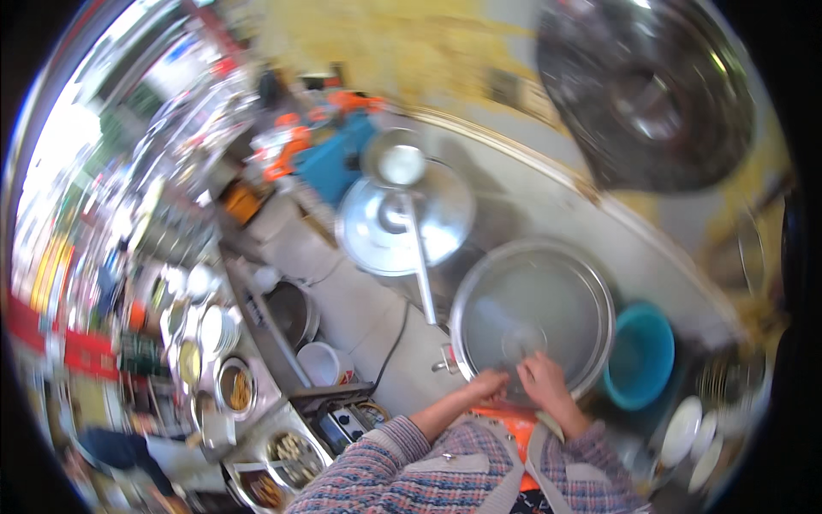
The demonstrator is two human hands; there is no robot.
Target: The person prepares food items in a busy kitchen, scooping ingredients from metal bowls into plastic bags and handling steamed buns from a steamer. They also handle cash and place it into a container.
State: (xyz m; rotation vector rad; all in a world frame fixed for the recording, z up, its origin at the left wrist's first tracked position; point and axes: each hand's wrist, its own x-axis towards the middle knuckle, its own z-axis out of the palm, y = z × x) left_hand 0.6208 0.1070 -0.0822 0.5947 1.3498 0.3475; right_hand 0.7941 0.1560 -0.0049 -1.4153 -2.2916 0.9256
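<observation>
A large round metal pot (457, 308) filled with cloudy liquid stands in front of me. Both hands are over its near part: my left hand (491, 383) at the left, fingers curled, and my right hand (541, 379) a little to the right with its fingers bent. Blur hides whether either one holds something small. Faint rings show on the liquid just beyond the fingers. A metal ladle (420, 263) with a long handle rests across a shiny metal lid (366, 238) beyond the pot.
A turquoise plastic tub (642, 356) stands right of the pot, with white plates (682, 430) nearby. At the left are a white bucket (318, 365), a dark pot (292, 315) and a counter with food trays (236, 389). Another person (122, 453) bends at the lower left. A large metal lid (693, 128) hangs upper right.
</observation>
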